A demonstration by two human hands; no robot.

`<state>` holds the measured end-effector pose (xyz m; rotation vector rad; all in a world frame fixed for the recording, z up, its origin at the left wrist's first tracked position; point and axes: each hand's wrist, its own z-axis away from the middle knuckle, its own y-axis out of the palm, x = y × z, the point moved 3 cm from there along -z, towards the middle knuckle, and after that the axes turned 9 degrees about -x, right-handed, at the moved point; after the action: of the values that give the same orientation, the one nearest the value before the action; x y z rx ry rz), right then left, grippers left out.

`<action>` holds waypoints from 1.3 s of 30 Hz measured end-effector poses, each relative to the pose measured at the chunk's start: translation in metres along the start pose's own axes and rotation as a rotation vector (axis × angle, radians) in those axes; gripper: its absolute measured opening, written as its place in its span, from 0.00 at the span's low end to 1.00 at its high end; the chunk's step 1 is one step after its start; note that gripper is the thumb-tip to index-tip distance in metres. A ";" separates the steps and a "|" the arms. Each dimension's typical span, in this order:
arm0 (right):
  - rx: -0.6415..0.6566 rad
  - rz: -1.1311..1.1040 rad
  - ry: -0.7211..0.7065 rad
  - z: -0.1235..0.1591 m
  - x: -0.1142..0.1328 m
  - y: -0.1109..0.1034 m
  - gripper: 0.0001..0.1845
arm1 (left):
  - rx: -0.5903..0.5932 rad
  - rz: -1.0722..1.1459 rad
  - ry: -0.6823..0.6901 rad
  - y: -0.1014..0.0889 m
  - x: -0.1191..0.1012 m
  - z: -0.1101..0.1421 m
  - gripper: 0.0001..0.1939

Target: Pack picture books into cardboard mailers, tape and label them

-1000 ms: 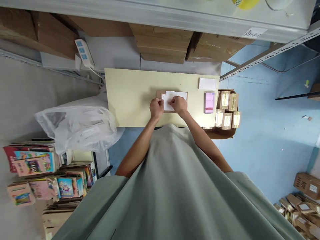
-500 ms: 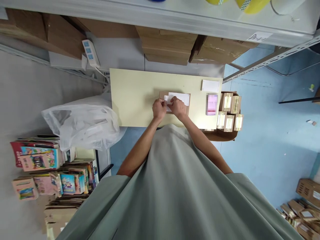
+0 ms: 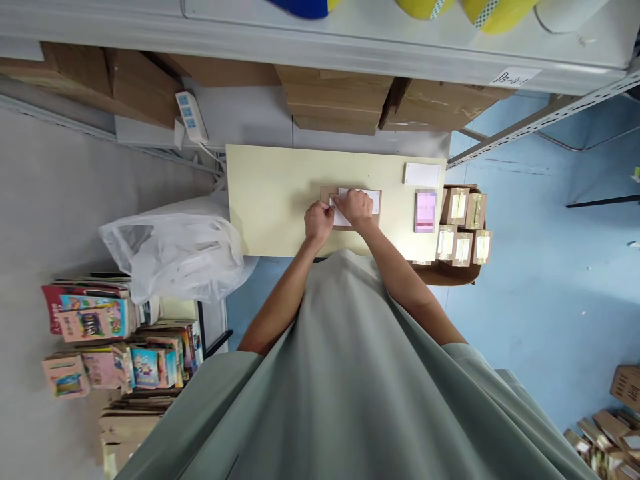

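A flat brown cardboard box [image 3: 377, 212] lies on the pale yellow table [image 3: 270, 200] in front of me, with a white label [image 3: 373, 197] on its top. My left hand [image 3: 319, 222] pinches the near left edge of a white sheet on the box. My right hand [image 3: 355, 205] presses flat on the white label over the middle of the box. Both hands cover most of the box.
A white card [image 3: 421, 174] and a pink phone [image 3: 425, 211] lie at the table's right end. An open carton of small gold-windowed boxes [image 3: 463, 227] stands right of the table. A white plastic bag [image 3: 175, 250] and stacked books [image 3: 115, 340] are on the left; cardboard boxes [image 3: 335, 100] sit under the shelf behind.
My hands have drawn closer together on the box; the right hand moved up over the label. The view shifted slightly, so everything sits a little further right.
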<state>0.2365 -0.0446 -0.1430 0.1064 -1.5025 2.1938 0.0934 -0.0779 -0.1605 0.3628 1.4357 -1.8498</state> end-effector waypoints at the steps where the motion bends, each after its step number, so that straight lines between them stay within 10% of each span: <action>1: 0.008 0.007 0.005 0.000 0.000 0.000 0.33 | 0.015 0.003 -0.030 -0.002 0.002 -0.001 0.09; 15: 0.133 0.025 -0.233 0.041 -0.009 0.006 0.22 | 0.150 0.196 -0.227 -0.010 0.024 -0.014 0.19; 26: 0.111 -0.025 -0.097 0.061 -0.110 -0.011 0.25 | 0.107 0.197 -0.286 -0.021 0.018 -0.002 0.24; 39: 0.014 -0.093 0.003 -0.006 -0.110 -0.022 0.46 | 0.020 0.210 -0.418 -0.019 0.022 -0.005 0.30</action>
<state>0.3442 -0.0705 -0.1617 0.1747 -1.4510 2.1305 0.0638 -0.0800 -0.1628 0.1186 1.0536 -1.6507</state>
